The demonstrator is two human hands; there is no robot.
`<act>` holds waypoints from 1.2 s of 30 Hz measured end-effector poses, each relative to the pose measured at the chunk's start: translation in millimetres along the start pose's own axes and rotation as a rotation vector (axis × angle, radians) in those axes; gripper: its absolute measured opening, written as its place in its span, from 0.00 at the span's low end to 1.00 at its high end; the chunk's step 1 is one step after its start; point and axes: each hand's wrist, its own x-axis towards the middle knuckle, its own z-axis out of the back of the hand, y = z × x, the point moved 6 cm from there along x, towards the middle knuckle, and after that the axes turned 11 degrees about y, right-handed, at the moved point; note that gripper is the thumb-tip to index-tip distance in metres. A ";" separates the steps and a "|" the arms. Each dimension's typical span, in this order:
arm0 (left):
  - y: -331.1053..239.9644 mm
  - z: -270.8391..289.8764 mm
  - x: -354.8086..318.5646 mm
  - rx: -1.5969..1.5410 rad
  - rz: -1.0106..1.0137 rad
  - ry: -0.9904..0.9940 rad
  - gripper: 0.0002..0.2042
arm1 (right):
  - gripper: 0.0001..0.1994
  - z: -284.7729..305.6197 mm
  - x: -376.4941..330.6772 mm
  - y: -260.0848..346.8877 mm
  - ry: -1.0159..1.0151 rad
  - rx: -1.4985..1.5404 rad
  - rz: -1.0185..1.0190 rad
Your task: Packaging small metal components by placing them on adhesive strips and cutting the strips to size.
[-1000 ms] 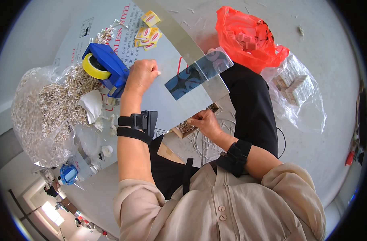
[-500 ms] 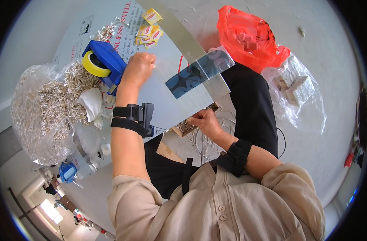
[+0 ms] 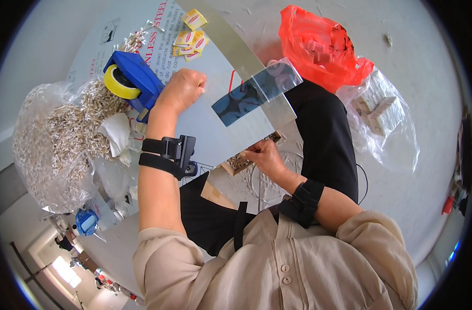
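Observation:
My left hand [image 3: 183,90] is closed in a fist over the film-covered sheet-metal tabletop [image 3: 215,139]. Whatever it may hold is hidden. Just left of it stands a blue tape dispenser [image 3: 136,70] with a yellow tape roll [image 3: 120,82]. My right hand [image 3: 265,159] is lower, beside the table's near edge, thumb and fingers pinched together. They are at an open box of small sticks [image 3: 237,164], partly under the table; anything between the fingertips is too small to make out. Small yellow packets [image 3: 193,44] lie beyond my left hand.
A clear bag of cotton swabs [image 3: 65,134] fills the left side, with white tissue [image 3: 116,133] against it. A dark transparent sheet [image 3: 246,98] overhangs the table's right edge. A red plastic bag [image 3: 318,49] and a clear bag of white packs [image 3: 381,108] lie at right.
My left fist has shifted slightly right, and its forearm has swung a little left. My right hand stays at the box.

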 end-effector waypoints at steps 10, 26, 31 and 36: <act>-3.3 4.6 0.1 0.029 -0.052 -0.052 0.02 | 0.10 1.3 3.2 -6.0 -0.011 -0.001 0.043; 5.3 9.3 -5.3 0.116 -0.016 -0.154 0.04 | 0.06 -5.7 -0.8 4.6 0.088 0.020 -0.073; 4.3 9.7 -5.1 0.070 0.069 -0.163 0.03 | 0.07 -1.5 2.6 -7.3 0.032 0.113 -0.006; 3.8 4.9 -18.3 0.188 0.098 -0.331 0.02 | 0.07 -5.9 4.0 -6.2 0.039 0.154 0.038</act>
